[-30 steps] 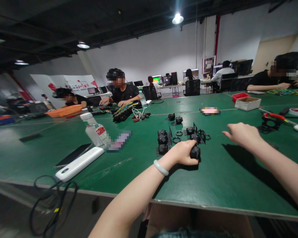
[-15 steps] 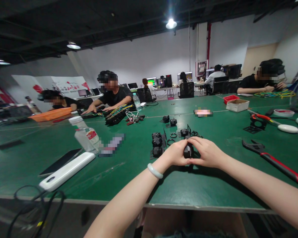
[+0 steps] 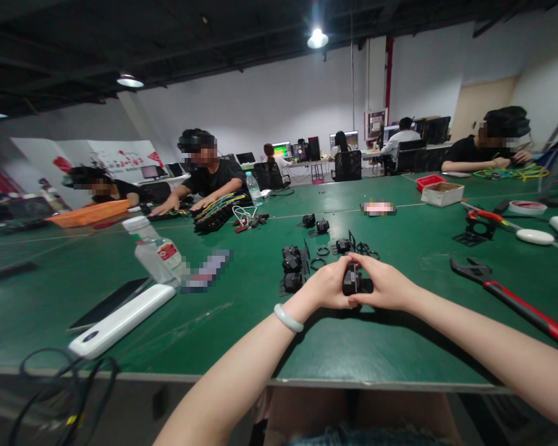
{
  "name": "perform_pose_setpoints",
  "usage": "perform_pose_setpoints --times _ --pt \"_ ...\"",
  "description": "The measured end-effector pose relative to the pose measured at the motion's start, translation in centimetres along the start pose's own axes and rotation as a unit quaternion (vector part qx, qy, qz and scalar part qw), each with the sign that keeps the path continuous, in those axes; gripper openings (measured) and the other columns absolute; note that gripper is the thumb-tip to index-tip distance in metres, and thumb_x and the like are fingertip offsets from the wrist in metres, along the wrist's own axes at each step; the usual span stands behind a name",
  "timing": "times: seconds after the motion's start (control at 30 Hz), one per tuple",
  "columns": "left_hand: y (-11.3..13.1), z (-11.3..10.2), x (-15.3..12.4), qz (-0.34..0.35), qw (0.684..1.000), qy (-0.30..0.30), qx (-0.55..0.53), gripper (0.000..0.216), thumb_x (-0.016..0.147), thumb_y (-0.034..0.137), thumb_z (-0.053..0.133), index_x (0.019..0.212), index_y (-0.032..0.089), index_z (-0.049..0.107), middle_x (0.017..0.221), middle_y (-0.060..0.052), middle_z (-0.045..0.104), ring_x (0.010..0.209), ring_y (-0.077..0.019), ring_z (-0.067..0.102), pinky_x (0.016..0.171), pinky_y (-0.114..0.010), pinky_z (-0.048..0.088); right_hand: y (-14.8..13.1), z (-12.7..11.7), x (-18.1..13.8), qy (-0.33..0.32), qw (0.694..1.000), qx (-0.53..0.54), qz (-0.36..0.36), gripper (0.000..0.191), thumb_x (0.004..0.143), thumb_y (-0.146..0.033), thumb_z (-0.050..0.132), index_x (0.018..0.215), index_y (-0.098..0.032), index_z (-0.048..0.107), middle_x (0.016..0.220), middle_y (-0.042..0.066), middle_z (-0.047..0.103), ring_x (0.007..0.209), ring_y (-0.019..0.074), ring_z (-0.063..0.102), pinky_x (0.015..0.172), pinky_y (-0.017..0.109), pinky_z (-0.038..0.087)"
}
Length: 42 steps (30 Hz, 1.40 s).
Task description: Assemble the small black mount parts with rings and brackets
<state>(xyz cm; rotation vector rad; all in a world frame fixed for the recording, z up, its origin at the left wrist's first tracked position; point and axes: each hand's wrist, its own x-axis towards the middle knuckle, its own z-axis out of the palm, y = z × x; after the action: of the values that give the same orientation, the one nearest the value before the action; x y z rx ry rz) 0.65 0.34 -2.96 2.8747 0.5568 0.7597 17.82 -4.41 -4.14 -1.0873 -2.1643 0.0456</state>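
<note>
Black part [image 3: 352, 282] cupped between 2 hands over the green table [image 3: 242, 341].
Left hand [image 3: 326, 286] closes on it from the left; right hand [image 3: 387, 282] meets it opposite, fingertips beyond, thumb on the near side. Neither hand is clearly nearer; its long axis is hidden by fingers. Other black parts [image 3: 292, 260] sit beside the left hand.

Green table [image 3: 400, 365] with black parts [image 3: 292, 262], red-and-black tool [image 3: 516, 302], clear bottle [image 3: 154, 253], white box [image 3: 449, 196]
</note>
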Motion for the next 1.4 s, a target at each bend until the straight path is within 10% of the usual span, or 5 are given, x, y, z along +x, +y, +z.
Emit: perform_pose_setpoints --times 0.53,0.9,1.4 --pt "-1.3 1.0 -0.3 0.063 0.995 0.051 0.06 0.069 0.058 0.049 0.053 0.107 0.014 0.02 0.087 -0.009 0.051 0.069 -0.0215 0.056 0.057 -0.034 0.046 -0.1 -0.2 0.5 0.003 0.998 0.062 -0.016 0.059 0.056 -0.04 0.064 0.105 -0.016 0.042 0.098 0.009 0.05 0.09 0.0194 0.05 0.079 0.033 0.043" --pt "-0.2 -0.4 1.1 0.107 0.983 0.138 0.061 0.066 0.061 0.04 0.061 0.111 0.019 0.023 0.111 -0.015 0.045 0.107 -0.026 0.042 0.084 -0.046 0.035 2.1 -2.4 0.4 0.053 0.985 -0.092 -0.139 0.058 0.065 -0.052 0.049 0.106 -0.012 0.041 0.101 0.014 0.05 0.096 0.0232 0.049 0.081 0.035 0.043" --pt "0.4 -1.7 0.9 0.073 0.972 0.148 0.168 0.05 0.067 0.028 0.057 0.108 0.021 0.028 0.123 -0.014 0.038 0.117 -0.0255 0.029 0.09 -0.047 0.025 13.6 -4.9 -1.4 0.174 0.943 -0.237 0.157 0.06 0.069 -0.051 0.046 0.111 -0.009 0.037 0.103 0.015 0.044 0.098 0.0269 0.045 0.081 0.036 0.041"
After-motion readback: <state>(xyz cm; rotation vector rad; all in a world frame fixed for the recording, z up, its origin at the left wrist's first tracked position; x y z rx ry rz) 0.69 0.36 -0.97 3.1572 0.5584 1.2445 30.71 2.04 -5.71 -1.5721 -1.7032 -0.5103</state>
